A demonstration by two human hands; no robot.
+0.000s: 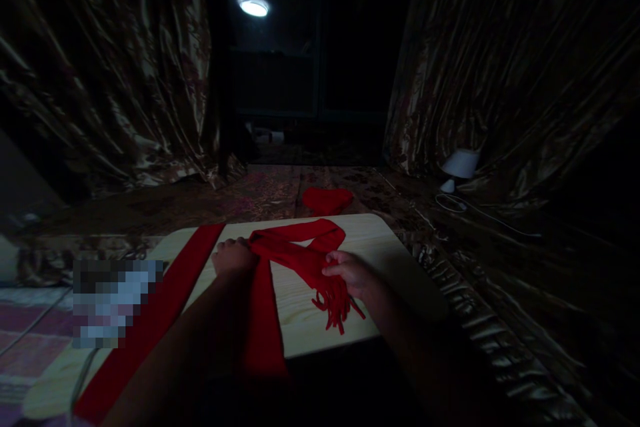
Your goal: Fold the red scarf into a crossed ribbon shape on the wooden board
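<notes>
A long red scarf (295,255) with a fringed end lies in loops across a pale wooden board (370,233). Closed around one bend of it, toward the middle of the board, is my left hand (233,257). My right hand (349,272) pinches the scarf just above its fringe, thumb on top. Between the two hands the cloth forms a loose loop. One red length hangs over the board's near edge, and another runs diagonally along the left side. My forearms and the dark hide parts of the cloth.
Behind the board lies another red cloth item (327,199). A small white lamp (461,164) with a cord stands at the right. Patterned curtains (165,67) hang on both sides of a dark window that reflects a light. A blurred-out patch (115,303) covers something at left.
</notes>
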